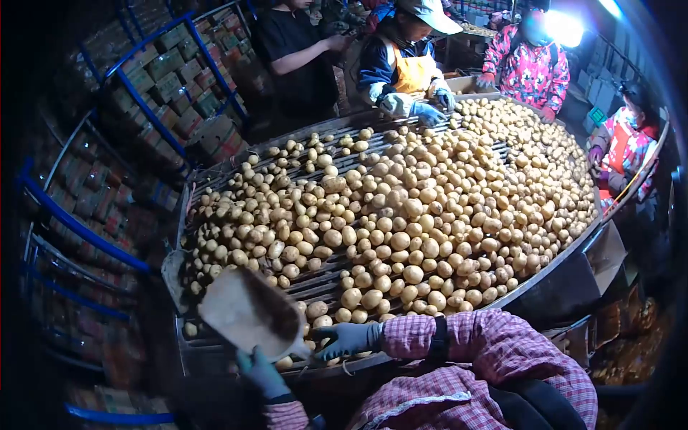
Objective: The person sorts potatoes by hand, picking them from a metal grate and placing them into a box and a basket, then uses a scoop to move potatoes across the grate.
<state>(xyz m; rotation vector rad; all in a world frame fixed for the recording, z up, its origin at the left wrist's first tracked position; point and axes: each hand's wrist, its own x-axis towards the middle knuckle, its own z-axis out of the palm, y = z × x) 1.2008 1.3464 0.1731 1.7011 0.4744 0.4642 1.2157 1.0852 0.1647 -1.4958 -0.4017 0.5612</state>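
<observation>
A worn whitish scoop [247, 309] tilts over the near left edge of the sorting table, its short handle pointing toward my right hand. My left hand [264, 374], in a grey-blue glove, grips the scoop's lower side edge, though part of the fingers is hidden behind it. Beside the handle, my gloved right hand [347, 340] reaches over the table's near rim with its fingers apart, close to a few potatoes. No potatoes show inside the scoop. A wide heap of potatoes [412, 215] covers much of the slatted table [326, 283].
Across the table, a person in an orange apron [416, 72] handles potatoes. Two people in patterned jackets [527, 68] stand at the far right side, and one in black [294, 61] stands behind. Blue rails [154, 118] and stacked boxes [172, 75] line the left.
</observation>
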